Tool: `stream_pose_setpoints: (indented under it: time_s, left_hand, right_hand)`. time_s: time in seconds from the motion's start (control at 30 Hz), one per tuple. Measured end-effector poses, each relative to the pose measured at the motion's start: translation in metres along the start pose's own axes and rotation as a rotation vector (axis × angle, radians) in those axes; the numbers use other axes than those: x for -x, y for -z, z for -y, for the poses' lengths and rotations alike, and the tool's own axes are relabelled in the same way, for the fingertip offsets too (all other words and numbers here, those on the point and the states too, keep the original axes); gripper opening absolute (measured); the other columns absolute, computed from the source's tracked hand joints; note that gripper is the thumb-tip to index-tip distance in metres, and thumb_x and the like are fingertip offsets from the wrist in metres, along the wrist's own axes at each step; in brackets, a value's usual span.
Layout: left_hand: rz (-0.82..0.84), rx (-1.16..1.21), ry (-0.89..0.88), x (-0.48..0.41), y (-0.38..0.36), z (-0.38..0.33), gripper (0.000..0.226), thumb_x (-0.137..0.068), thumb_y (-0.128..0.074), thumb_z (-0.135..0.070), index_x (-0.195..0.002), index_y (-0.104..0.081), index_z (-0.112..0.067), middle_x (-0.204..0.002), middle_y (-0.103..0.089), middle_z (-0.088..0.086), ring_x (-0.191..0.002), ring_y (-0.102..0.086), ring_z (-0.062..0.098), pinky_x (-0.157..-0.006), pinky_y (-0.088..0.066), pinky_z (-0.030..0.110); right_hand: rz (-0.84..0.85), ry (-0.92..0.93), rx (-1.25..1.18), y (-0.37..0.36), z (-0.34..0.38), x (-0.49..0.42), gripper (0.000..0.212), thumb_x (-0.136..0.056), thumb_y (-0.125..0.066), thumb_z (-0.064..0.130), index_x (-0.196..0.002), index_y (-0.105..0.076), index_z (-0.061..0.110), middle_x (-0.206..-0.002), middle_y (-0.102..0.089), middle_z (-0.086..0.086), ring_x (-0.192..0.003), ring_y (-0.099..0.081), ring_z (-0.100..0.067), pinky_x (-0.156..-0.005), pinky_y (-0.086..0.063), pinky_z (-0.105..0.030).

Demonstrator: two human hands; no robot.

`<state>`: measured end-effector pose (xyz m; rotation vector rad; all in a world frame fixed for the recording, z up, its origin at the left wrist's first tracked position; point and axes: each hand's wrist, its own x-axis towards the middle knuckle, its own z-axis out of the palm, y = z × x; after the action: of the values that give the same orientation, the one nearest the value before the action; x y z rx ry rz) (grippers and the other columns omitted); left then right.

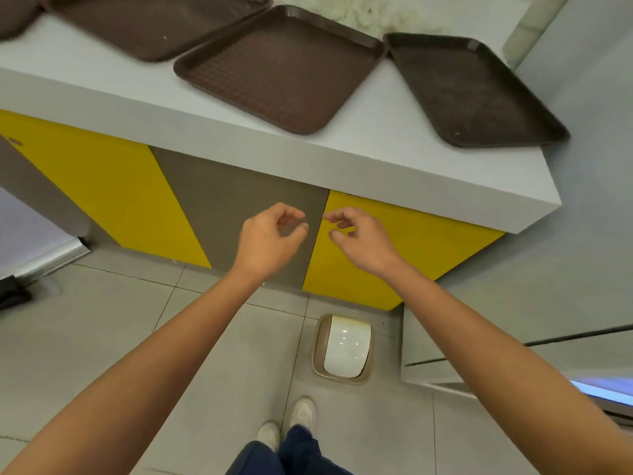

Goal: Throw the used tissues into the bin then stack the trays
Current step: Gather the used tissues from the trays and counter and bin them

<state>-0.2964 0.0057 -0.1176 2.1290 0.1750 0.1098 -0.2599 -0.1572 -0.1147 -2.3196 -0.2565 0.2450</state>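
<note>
Three brown trays lie side by side on the white counter (394, 156): a left tray (154, 25), a middle tray (277, 68) and a right tray (476, 94) that overhangs the counter's right end. All look bare; no tissues show on them. A small bin (343, 349) with a white swing lid and tan rim stands on the floor below. My left hand (270, 240) and my right hand (359, 240) hang close together in front of the cabinet, below the counter edge, fingers curled and apart, holding nothing.
Part of another brown tray (15, 15) shows at the far left corner. Yellow and grey cabinet doors (113, 186) face me under the counter. A grey wall (589, 200) closes the right side. My shoes (301, 414) stand on the tiled floor near the bin.
</note>
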Motion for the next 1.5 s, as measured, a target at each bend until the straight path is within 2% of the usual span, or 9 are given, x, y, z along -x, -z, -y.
stream_pose_setpoints:
  time_s: [0.17, 0.33, 0.43, 0.77, 0.87, 1.07, 1.2, 1.37, 1.5]
  left_hand:
    - [-0.103, 0.017, -0.028, -0.019, 0.038, -0.011, 0.032, -0.083, -0.065, -0.029, -0.114, -0.061, -0.025, -0.104, -0.064, -0.013, -0.094, -0.06, 0.005, -0.089, -0.046, 0.022]
    - [-0.163, 0.028, -0.035, -0.051, 0.082, -0.009, 0.039, -0.083, -0.064, -0.035, -0.121, -0.057, -0.03, -0.12, -0.061, -0.009, -0.104, -0.059, 0.006, -0.089, -0.044, 0.022]
    - [-0.183, 0.045, -0.028, -0.082, 0.115, -0.003, 0.038, -0.083, -0.064, -0.038, -0.119, -0.057, -0.031, -0.12, -0.061, -0.009, -0.1, -0.059, 0.006, -0.083, -0.042, 0.02]
    - [-0.221, 0.012, -0.038, -0.187, 0.229, 0.03, 0.036, -0.082, -0.065, -0.04, -0.115, -0.058, -0.03, -0.114, -0.062, -0.009, -0.097, -0.062, 0.011, -0.085, -0.048, 0.028]
    - [-0.239, 0.017, -0.031, -0.212, 0.247, 0.045, 0.036, -0.082, -0.066, -0.038, -0.116, -0.058, -0.027, -0.113, -0.062, -0.008, -0.1, -0.059, 0.013, -0.081, -0.045, 0.024]
    - [-0.24, 0.015, -0.016, -0.272, 0.273, 0.075, 0.034, -0.082, -0.067, -0.036, -0.113, -0.058, -0.025, -0.109, -0.061, -0.009, -0.097, -0.057, 0.011, -0.077, -0.042, 0.021]
    - [-0.264, 0.007, -0.016, -0.327, 0.291, 0.09, 0.032, -0.082, -0.067, -0.033, -0.111, -0.059, -0.024, -0.111, -0.061, -0.006, -0.094, -0.056, 0.009, -0.07, -0.039, 0.011]
    - [-0.258, -0.029, 0.013, -0.401, 0.313, 0.099, 0.032, -0.082, -0.067, -0.035, -0.111, -0.058, -0.025, -0.11, -0.061, -0.006, -0.095, -0.056, 0.01, -0.076, -0.043, 0.019]
    - [-0.284, -0.043, -0.01, -0.456, 0.33, 0.107, 0.031, -0.082, -0.066, -0.037, -0.11, -0.058, -0.026, -0.107, -0.06, -0.008, -0.091, -0.055, 0.009, -0.078, -0.042, 0.021]
  right_hand:
    - [-0.06, 0.096, -0.038, 0.008, 0.044, -0.028, 0.026, -0.088, -0.058, 0.014, -0.113, -0.064, 0.019, -0.116, -0.062, 0.003, -0.095, -0.053, -0.001, -0.087, -0.045, -0.021]
    - [-0.083, 0.226, 0.056, 0.005, 0.088, -0.062, 0.03, -0.087, -0.058, 0.019, -0.117, -0.061, 0.022, -0.115, -0.06, 0.005, -0.106, -0.051, -0.009, -0.093, -0.041, -0.024]
    - [-0.132, 0.276, 0.077, 0.0, 0.117, -0.094, 0.032, -0.086, -0.059, 0.019, -0.118, -0.06, 0.021, -0.116, -0.059, 0.004, -0.11, -0.052, -0.011, -0.096, -0.042, -0.026]
    - [-0.149, 0.212, -0.004, -0.043, 0.2, -0.205, 0.034, -0.089, -0.058, 0.021, -0.124, -0.054, 0.019, -0.12, -0.055, 0.004, -0.113, -0.05, -0.011, -0.096, -0.041, -0.026]
    - [-0.14, 0.197, -0.038, -0.06, 0.216, -0.234, 0.033, -0.09, -0.057, 0.021, -0.123, -0.055, 0.019, -0.12, -0.055, 0.003, -0.111, -0.051, -0.01, -0.092, -0.04, -0.022]
    - [-0.116, 0.221, -0.042, -0.09, 0.239, -0.3, 0.032, -0.09, -0.058, 0.02, -0.121, -0.056, 0.019, -0.119, -0.055, 0.004, -0.111, -0.051, -0.009, -0.096, -0.042, -0.024]
    - [-0.144, 0.245, -0.048, -0.101, 0.256, -0.361, 0.028, -0.09, -0.059, 0.021, -0.117, -0.058, 0.021, -0.117, -0.055, 0.006, -0.109, -0.051, -0.007, -0.089, -0.038, -0.019]
    - [-0.12, 0.231, -0.048, -0.105, 0.277, -0.436, 0.027, -0.09, -0.059, 0.023, -0.117, -0.058, 0.022, -0.116, -0.055, 0.007, -0.109, -0.053, -0.007, -0.095, -0.042, -0.022]
    - [-0.115, 0.23, -0.045, -0.106, 0.294, -0.494, 0.029, -0.09, -0.059, 0.023, -0.118, -0.058, 0.02, -0.114, -0.054, 0.006, -0.106, -0.053, -0.006, -0.091, -0.04, -0.018]
